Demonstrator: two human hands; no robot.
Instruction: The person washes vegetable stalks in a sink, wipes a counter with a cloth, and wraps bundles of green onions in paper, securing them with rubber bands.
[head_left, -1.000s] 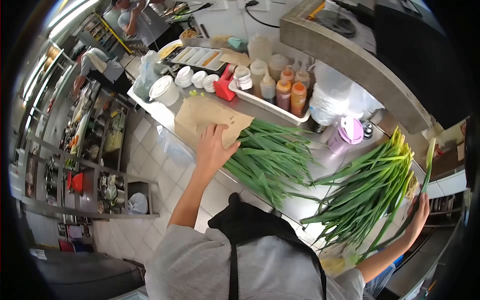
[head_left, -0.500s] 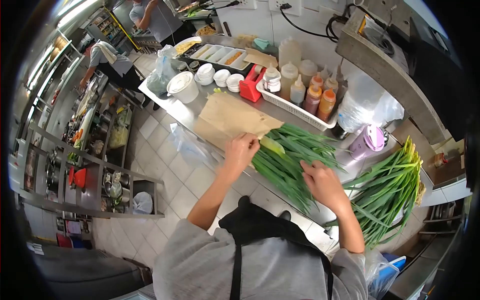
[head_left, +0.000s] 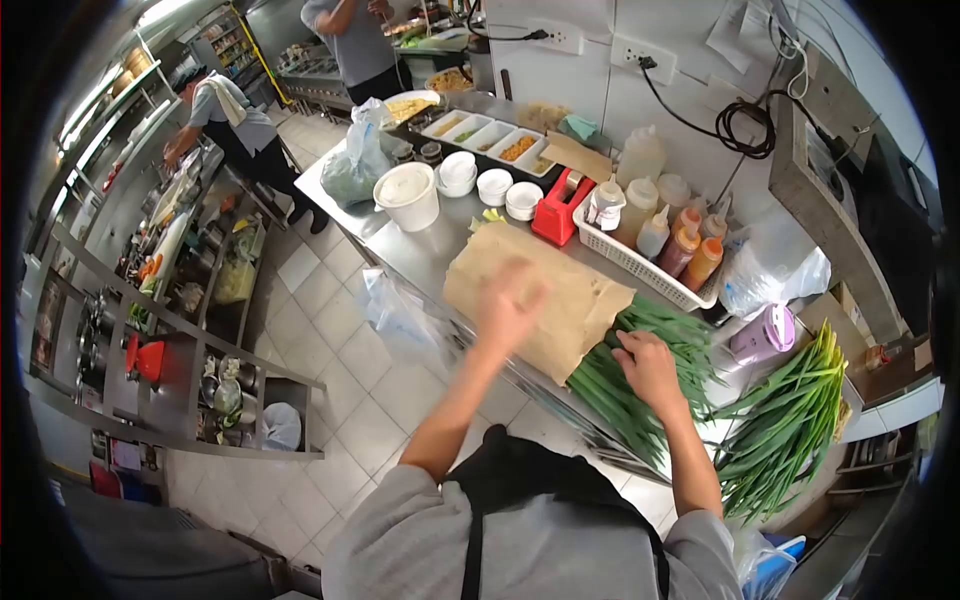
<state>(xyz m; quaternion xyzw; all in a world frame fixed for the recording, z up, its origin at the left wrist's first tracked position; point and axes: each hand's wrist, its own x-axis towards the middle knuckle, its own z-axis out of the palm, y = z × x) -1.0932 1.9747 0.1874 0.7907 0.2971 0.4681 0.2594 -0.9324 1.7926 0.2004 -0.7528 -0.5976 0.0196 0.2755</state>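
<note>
Counter: a steel worktop runs from upper left to lower right, against a white wall.
Paper: a brown sheet lies flat mid-counter, its right edge over one bunch of greens.
Greens: one bunch of green onions lies just right of the paper — a second bunch lies well apart at the far right end.
Tub: a white lidded tub stands near the left end, a knotted plastic bag just beside it.
Bowls: small white bowls sit behind the paper.
Basket: a white basket of sauce bottles — beside a red holder.
Cup: a lilac tumbler stands between the bunches.
</note>
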